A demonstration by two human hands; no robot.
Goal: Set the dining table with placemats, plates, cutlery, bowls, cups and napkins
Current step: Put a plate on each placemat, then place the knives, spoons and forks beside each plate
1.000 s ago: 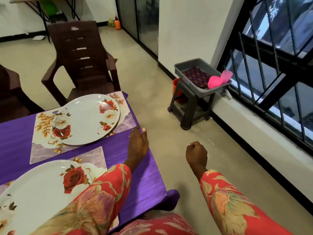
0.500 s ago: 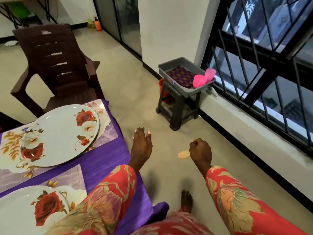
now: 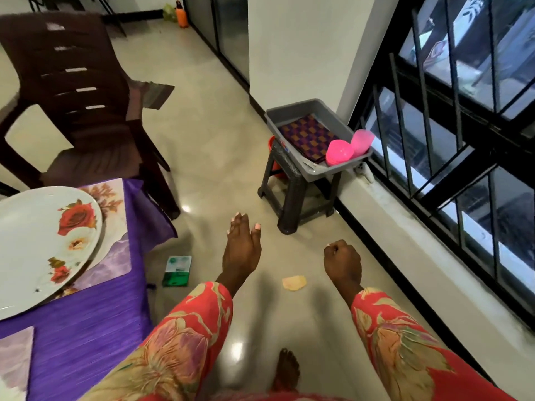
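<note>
Two hands are held out over the floor (image 3: 202,157), both bare of any load. Left hand (image 3: 241,250): fingers (image 3: 238,224) straight and close together, thumb slightly apart, palm down. Right hand (image 3: 343,263): fingers curled into a fist, gripping nothing visible. Both sleeves are red with a floral print. One bare foot (image 3: 286,369) stands on the floor below the hands.

Surface (image 3: 86,328): covered with a purple cloth, at the left of the view; its corner edge lies just left of the left forearm. One floral plate (image 3: 43,247) rests on a placemat (image 3: 111,256) near that edge. A second placemat corner (image 3: 14,351) shows at the lower left.

Tray (image 3: 292,111): grey, seated on a dark stool (image 3: 295,195) against the wall beside the barred window (image 3: 463,125), well ahead of the hands. Contents: a purple and orange checked cloth (image 3: 309,137), a pink bowl (image 3: 339,153) and a pink cup (image 3: 362,141) at the near right corner, touching each other. A thin metal item lies at the near rim; its type cannot be told.

Open floor runs between the surface and the stool. On it lie a green and white packet (image 3: 177,270), just beside the cloth's hanging edge, and a pale yellow scrap (image 3: 293,282) between the two hands. A brown chair (image 3: 78,105) stands behind the surface.

Writing on the packet is too small to read.
</note>
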